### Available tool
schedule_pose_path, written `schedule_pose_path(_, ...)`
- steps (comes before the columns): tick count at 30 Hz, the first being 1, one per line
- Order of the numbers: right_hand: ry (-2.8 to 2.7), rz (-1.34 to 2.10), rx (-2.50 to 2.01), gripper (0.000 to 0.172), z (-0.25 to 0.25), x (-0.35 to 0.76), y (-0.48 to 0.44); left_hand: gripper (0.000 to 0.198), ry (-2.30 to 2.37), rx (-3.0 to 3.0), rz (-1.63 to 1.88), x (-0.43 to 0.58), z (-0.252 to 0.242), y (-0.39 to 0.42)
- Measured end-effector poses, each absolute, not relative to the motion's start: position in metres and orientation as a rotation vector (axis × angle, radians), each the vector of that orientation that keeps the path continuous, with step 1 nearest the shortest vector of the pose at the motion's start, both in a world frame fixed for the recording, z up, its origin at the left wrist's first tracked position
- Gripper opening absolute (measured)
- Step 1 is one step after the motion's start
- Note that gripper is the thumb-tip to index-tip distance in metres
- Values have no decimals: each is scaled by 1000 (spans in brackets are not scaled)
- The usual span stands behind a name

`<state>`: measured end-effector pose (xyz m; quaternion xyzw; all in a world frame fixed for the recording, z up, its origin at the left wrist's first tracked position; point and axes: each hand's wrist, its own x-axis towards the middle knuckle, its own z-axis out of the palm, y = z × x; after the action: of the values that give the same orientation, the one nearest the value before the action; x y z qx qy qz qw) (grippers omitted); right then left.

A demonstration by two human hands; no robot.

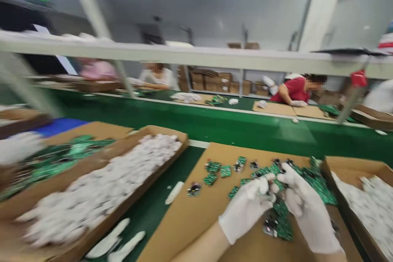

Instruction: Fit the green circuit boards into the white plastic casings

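Note:
My left hand (pixel 248 204), in a white glove, is pinched closed at the middle of the cardboard sheet (pixel 181 225). Facing it, my right hand (pixel 307 211), gloved as well, has its fingers curled inward, almost touching the left fingertips. Whatever lies between the fingers is small, blurred and partly covered. Under and around both hands are small green circuit boards (pixel 284 227), some with black parts on them. A denser heap of boards (pixel 321 184) lies past my right hand, and a few loose boards (pixel 213 166) lie off to the left.
Long cardboard trays of white pieces stand at left (pixel 104 188) and right (pixel 365 208). White pieces (pixel 174 193) lie on the green bench between. Further left is another pile of boards (pixel 64 157). Beyond the green divider (pixel 233 127), co-workers sit under a white shelf rail (pixel 196 54).

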<state>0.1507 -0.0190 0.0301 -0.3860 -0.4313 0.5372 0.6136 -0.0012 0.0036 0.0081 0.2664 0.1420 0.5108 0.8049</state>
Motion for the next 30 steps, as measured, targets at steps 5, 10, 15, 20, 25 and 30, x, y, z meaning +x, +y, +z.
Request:
schedule_pose_path(5, -998, 1098, -1081, 63, 32, 146, -12, 28, 374, 631, 978, -13, 6, 4)
schedule_pose_path(10, -1338, 722, -1053, 28, 30, 144, -23, 18, 446, 730, 983, -14, 9, -1)
schedule_pose_path(15, -1763, 199, -871, 36, 18, 148, -26, 31, 404, 877, 997, -11, 17, -3)
schedule_pose_path(20, -1905, -33, -866, 46, 18, 147, -26, 37, 421, 981, 1047, -8, 20, -3)
schedule_pose_path(25, -1984, 39, -836, 59, 14, 146, -29, 41, 466, 973, 1082, -8, 21, -3)
schedule_pose_path(30, -1980, 115, -857, 61, 6, 141, -29, 44, 460, 979, 1107, -9, 25, -5)
